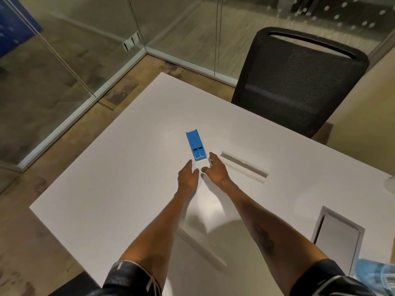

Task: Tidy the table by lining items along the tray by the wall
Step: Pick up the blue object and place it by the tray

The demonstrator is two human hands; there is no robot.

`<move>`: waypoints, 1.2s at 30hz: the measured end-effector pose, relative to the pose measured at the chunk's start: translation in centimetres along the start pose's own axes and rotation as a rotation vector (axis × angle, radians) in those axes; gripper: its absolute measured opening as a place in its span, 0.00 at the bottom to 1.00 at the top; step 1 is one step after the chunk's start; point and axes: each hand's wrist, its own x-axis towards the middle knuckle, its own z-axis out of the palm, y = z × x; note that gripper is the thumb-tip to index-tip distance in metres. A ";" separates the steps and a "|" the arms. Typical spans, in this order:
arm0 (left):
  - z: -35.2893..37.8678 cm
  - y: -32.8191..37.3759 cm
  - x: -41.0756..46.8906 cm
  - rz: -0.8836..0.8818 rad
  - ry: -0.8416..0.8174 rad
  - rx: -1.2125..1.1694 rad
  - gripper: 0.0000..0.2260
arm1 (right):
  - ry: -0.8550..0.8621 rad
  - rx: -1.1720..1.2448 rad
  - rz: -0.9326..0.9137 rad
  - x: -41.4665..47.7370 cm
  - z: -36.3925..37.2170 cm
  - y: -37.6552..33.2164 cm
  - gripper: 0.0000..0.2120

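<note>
Head view. We see both forearms stretched forward, side by side, over a white rectangular table (119, 167), with dark sleeves edged in pale stripes (132, 278) pushed up near the elbows.

The left hand (188, 174) lies palm down with its fingers together and almost straight, pointing away from the body. It grips nothing.

The right hand (214, 169) sits just beside the left, apart from it by a narrow gap. Its thumb turns inward toward the left hand and its fingers (212, 155) are spread and loosely curved. It too is empty and relaxed. We cannot tell whether either palm touches the tabletop.

A small blue rectangular plastic tray (196, 146) lies flat near the middle of the table, just beyond both hands. Its long axis runs away from the viewer, and its near end shows two small compartments. The right fingertips reach close to the tray's near right corner, and we see no contact.

A long clear plastic strip (243, 167) lies flat to the right of the right hand, running diagonally toward the right. A second clear strip (201, 246) lies between the two forearms, nearer the body, and is blurred.

A grey rectangular hatch (337, 233) is set into the tabletop at lower right, with a pale blue crumpled item (374, 272) beside it at the frame edge.

A black mesh-backed chair (299, 82) stands at the far side of the table, with glass wall panels (181, 28) behind it.
</note>
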 end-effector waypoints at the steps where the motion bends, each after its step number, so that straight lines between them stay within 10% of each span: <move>1: 0.0 0.1 0.4 -0.004 0.010 -0.008 0.25 | -0.005 0.016 0.009 0.5 0.0 -0.1 0.38; 24: 1.4 2.0 5.4 -0.130 0.123 -0.289 0.07 | -0.027 0.283 -0.055 2.6 1.9 -1.0 0.22; 36: 2.0 -0.8 0.8 -0.297 0.071 -0.346 0.24 | 0.093 -0.122 0.021 -0.4 2.7 1.8 0.07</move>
